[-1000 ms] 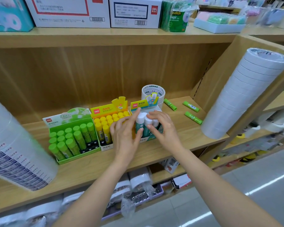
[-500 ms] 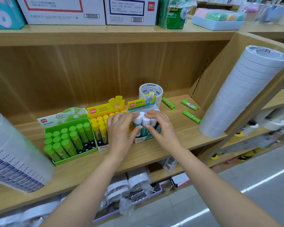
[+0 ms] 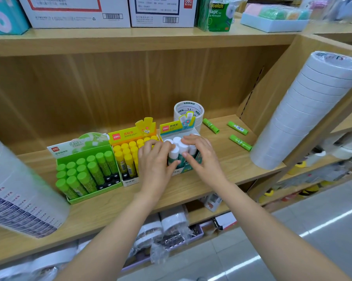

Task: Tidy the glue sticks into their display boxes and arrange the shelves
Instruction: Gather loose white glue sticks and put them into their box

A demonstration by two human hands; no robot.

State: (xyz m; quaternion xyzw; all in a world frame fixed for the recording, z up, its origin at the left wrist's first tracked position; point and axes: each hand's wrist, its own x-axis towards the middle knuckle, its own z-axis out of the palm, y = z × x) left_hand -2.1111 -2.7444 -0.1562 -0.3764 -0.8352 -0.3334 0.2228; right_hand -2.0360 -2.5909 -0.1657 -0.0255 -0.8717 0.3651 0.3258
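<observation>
Here, wrapped bundle (image 3: 19, 189): a large clear-wrapped cylinder with printed labels, tilted at the far left of the shelf (image 3: 191, 187).
Green display box (image 3: 83, 148): stands just right of the bundle; green-capped sticks lean in rows and a few dark holes show at its front right corner.
Yellow display box (image 3: 126, 136): touches the green box's right side, with yellow-capped sticks standing in it.
Left hand (image 3: 156, 161): fingers curled over the left side of the white-capped glue sticks (image 3: 179, 148), thumb stretched across the front of one stick, gripping the cluster.
Teal display box (image 3: 171, 127): right of the yellow box; the white-capped sticks stand upright inside it, bunched between the two hands.
Right hand (image 3: 201, 157): fingers bent over the caps from the right, thumb tip against a front stick, holding the same cluster.
Tape rolls (image 3: 188, 108): a short stack directly behind the teal box.
Loose green glue sticks (image 3: 211, 125): three lie flat on the shelf, right of the teal box and apart from each other.
White tape stack (image 3: 305, 114): a tall leaning column at the far right.
</observation>
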